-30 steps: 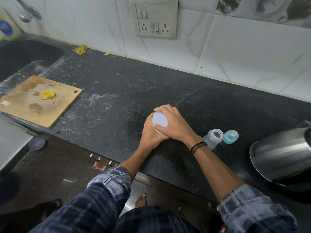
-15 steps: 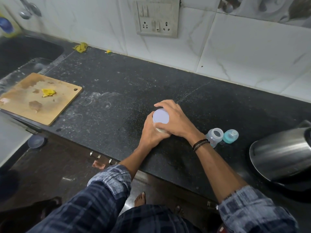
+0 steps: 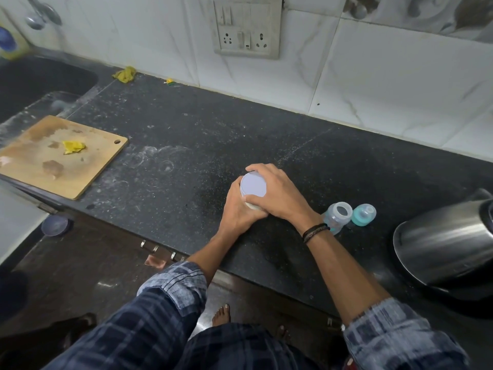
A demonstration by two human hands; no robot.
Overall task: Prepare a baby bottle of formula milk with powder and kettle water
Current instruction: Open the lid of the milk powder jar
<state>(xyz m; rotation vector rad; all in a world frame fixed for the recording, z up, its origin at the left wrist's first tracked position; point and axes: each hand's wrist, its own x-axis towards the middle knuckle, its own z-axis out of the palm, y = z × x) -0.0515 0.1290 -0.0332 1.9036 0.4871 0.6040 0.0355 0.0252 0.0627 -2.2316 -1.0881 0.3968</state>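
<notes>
Bearings taken from the powder container.

1. Cutting board [image 3: 58, 156], wooden, 9 o'clock, at the left end of the counter [image 3: 186, 140]; yellow scrap [image 3: 73, 147] lying on it.
2. Yellow cloth [image 3: 124, 75], 10 o'clock, against the wall tiles.
3. Powder container [image 3: 253, 186], white-lidded, upright at mid-counter. Left hand [image 3: 238, 209] grips the body from 7 o'clock, fingers wrapped round it. Right hand [image 3: 280, 194] comes in from 3 o'clock, fingers and thumb curled over the lid's rim.
4. Baby bottle [image 3: 339, 212], clear, open-mouthed, 4 o'clock, partly behind the right wrist.
5. Teal cap [image 3: 364, 215], just beside the bottle at its 3 o'clock.
6. Kettle [image 3: 442, 244], steel, 4 o'clock, far right.
</notes>
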